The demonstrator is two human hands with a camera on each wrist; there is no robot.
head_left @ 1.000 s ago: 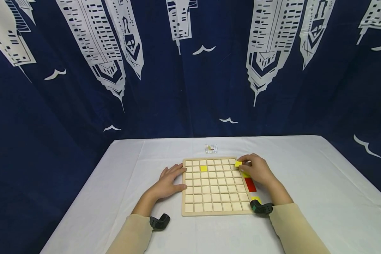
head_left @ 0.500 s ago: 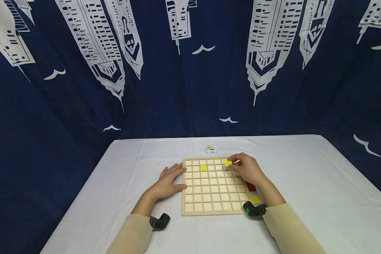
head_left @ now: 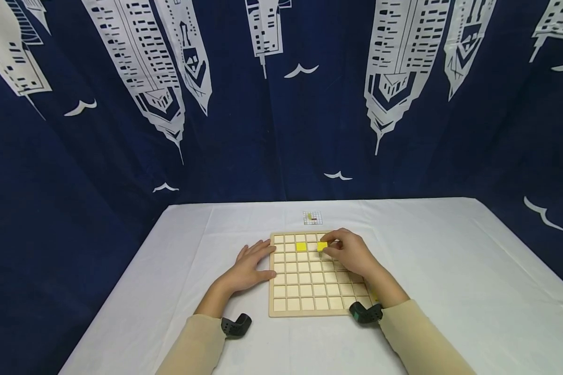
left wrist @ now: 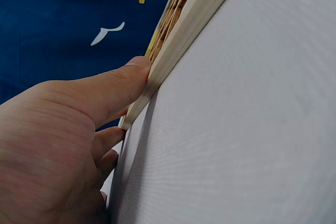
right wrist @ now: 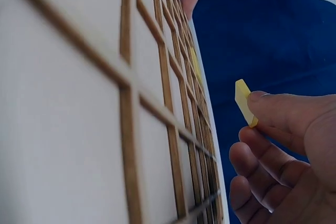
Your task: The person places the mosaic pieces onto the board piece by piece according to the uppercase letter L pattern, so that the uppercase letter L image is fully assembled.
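A wooden grid board (head_left: 309,314) with pale square cells lies on the table. One yellow square tile (head_left: 301,247) sits in a cell of its second row from the back. My right hand (head_left: 352,252) pinches another yellow square tile (head_left: 322,246) between thumb and fingers; the right wrist view shows this tile (right wrist: 244,103) held raised off the board. At the board's left edge rests my left hand (head_left: 247,268), fingers extended and spread. In the left wrist view, the left thumb (left wrist: 118,85) touches the wooden rim. My right forearm hides most of the board's right side.
A small printed grid card (head_left: 313,217) with coloured marks lies behind the board. A bit of yellow (head_left: 376,296) shows beside the right forearm. White cloth covers the table (head_left: 450,250), and a dark blue patterned curtain (head_left: 281,130) hangs behind it.
My right hand has carried the pinched yellow tile leftward from the board's right edge to over its back rows. The forearm now covers the red piece. My left hand has stayed put.
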